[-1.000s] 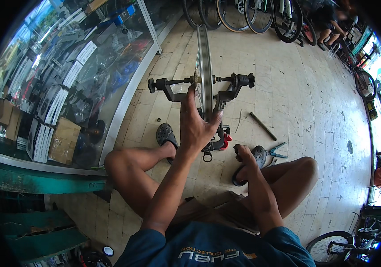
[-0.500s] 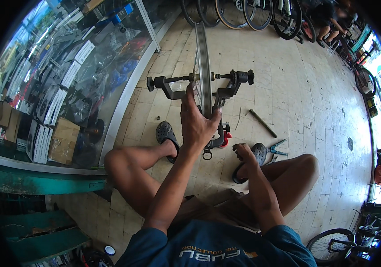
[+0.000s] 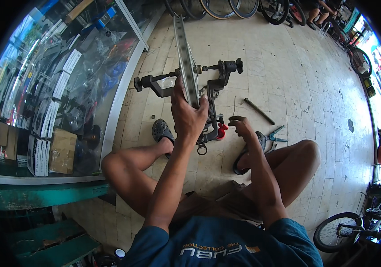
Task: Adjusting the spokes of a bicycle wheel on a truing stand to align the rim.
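Note:
A bicycle wheel without a tyre, its silver rim [image 3: 186, 58] seen nearly edge-on, sits by its axle between the arms of a dark truing stand [image 3: 217, 81]. My left hand [image 3: 189, 116] straddles the near part of the rim, fingers on its left side and thumb on its right. Just right of the stand's base, my right hand [image 3: 244, 128] is closed, with fingers curled towards the thumb. Whatever it may hold is too small to make out. A red part [image 3: 221, 132] shows low on the stand, close to those fingertips.
Right of the stand, a metal bar [image 3: 259, 111] and a thin rod [image 3: 235, 105] lie on the tiled floor. Teal-handled pliers [image 3: 276, 135] lie near my right shoe [image 3: 258, 141]. A glass display case [image 3: 121, 95] borders the left side. Bicycles [image 3: 277, 10] stand along the far side.
My right hand has lifted from near the shoe up towards the stand's red part. The rim leans further left in view, and my left hand stays on it. The whole view has shifted slightly.

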### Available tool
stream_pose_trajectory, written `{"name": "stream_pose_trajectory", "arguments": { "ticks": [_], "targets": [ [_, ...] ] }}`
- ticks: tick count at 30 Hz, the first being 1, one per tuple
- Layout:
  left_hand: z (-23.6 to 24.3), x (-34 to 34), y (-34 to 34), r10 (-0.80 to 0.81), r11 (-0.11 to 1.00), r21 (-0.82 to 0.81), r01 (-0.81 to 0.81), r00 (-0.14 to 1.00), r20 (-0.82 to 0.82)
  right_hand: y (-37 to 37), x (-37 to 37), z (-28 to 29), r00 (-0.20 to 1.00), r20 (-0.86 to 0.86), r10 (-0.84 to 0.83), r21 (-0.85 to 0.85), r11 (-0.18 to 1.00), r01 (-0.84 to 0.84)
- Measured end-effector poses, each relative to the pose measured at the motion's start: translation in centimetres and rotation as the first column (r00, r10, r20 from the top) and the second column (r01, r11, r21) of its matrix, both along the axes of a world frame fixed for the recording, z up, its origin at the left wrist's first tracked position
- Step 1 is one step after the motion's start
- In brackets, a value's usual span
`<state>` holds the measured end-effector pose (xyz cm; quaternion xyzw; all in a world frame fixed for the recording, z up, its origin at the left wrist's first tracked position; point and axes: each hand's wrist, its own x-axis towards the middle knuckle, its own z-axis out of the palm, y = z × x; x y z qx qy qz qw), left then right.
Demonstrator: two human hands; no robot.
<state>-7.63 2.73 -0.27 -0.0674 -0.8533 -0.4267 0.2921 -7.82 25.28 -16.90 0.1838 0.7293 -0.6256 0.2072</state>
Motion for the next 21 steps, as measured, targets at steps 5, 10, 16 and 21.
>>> {"name": "stream_pose_trajectory", "arguments": {
  "ticks": [5,10,16,21],
  "targets": [
    [2.9,-0.4,2.0,-0.126,0.985,0.136,0.107,0.982,0.138,-0.6,-1.6,-5.9,0.976,-0.213,0.053,0.233,0.972,-0.001],
    [0.5,2.7,-2.6,-0.087,0.955,0.286,0.077,0.996,0.023,-3.3,-2.1,-10.8,0.941,-0.286,0.18,0.43,0.902,-0.042],
    [-15.1,10.0,-9.2,-0.152,0.826,0.532,-0.188,0.834,0.53,-4.3,-3.5,-11.5,0.918,-0.272,0.289,0.454,0.879,-0.143],
    [-10.5,10.3,-4.5,-0.596,0.419,0.785,-0.457,0.514,0.617,0.1,-6.6,-8.5,0.925,0.049,0.378,0.415,0.834,-0.363]
  ]
}}
